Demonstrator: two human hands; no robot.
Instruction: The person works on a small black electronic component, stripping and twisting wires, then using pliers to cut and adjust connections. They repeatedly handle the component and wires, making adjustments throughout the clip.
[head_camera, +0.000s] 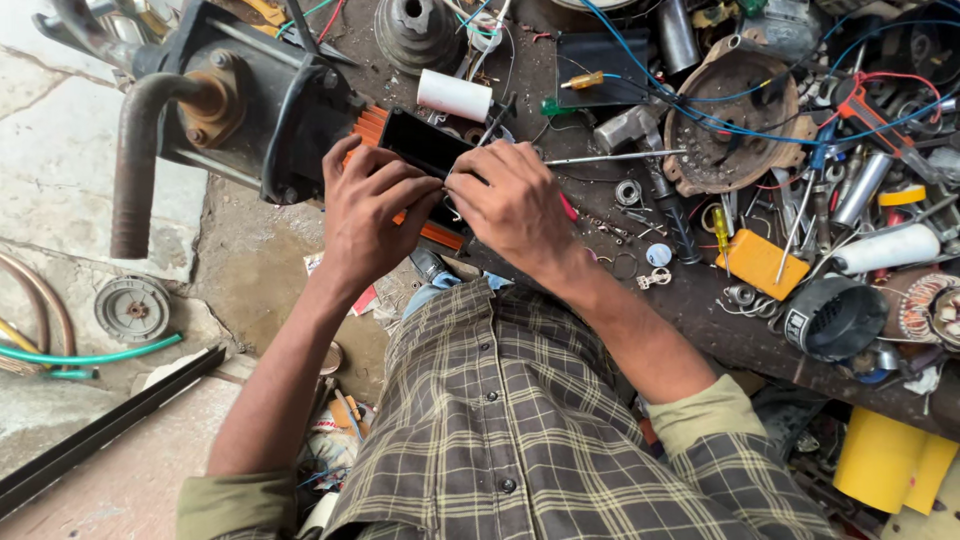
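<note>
My left hand (368, 212) and my right hand (510, 203) meet over a black box-shaped motor cover with orange ribs (424, 150) at the near edge of a dirty workbench (740, 335). Both hands grip the cover, fingers curled on its near side. The fingers of my right hand also pinch a thin wire or tool against it; which one I cannot tell. The cover sits against a large dark pump motor (235, 95) with a rusty curved pipe (135, 150) on its left end.
The bench right of my hands is crowded: a rusty round motor housing (730, 115) with blue wires, a white cylinder (455, 94), a yellow block (762, 262), a black ring-shaped part (835, 318), screwdrivers and loose washers. On the floor lie a pulley disc (132, 308), a green hose (90, 355) and a black bar (100, 430).
</note>
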